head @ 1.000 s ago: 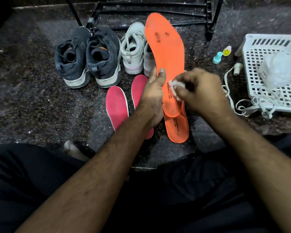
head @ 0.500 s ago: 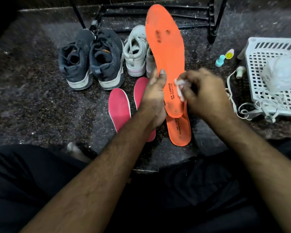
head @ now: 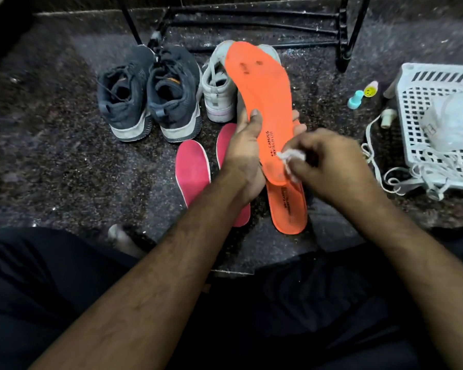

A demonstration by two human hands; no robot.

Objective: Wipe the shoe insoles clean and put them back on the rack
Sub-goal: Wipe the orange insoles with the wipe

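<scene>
In the head view, an orange insole (head: 262, 102) is held up near the centre of the frame, its toe pointing toward 12 o'clock and its heel toward 6 o'clock. The left hand (head: 245, 156) is wrapped around its lower half from 9 o'clock, with the thumb laid on the printed face and the fingertips showing past the opposite edge at 3 o'clock. The right hand (head: 332, 169) is placed at 4 o'clock of the insole's heel; a small white wipe (head: 292, 158) is pinched in its curled fingers and pressed against the heel area, just below the printed lettering.

A second orange insole (head: 289, 206) is seen flat on the dark speckled floor (head: 51, 156), directly under the held one, toward 6 o'clock. Two pink insoles (head: 191, 169) are laid side by side at 9 o'clock of the left hand, the nearer one partly hidden by the wrist. A pair of dark sneakers (head: 150, 94) is stood at 10 o'clock, with white sneakers (head: 218, 89) beside them, partly covered by the raised insole. The black rack (head: 251, 20) is seen at 12 o'clock. A white basket (head: 439, 76) with laces (head: 380, 177) trailing from it is placed at 3 o'clock.
</scene>
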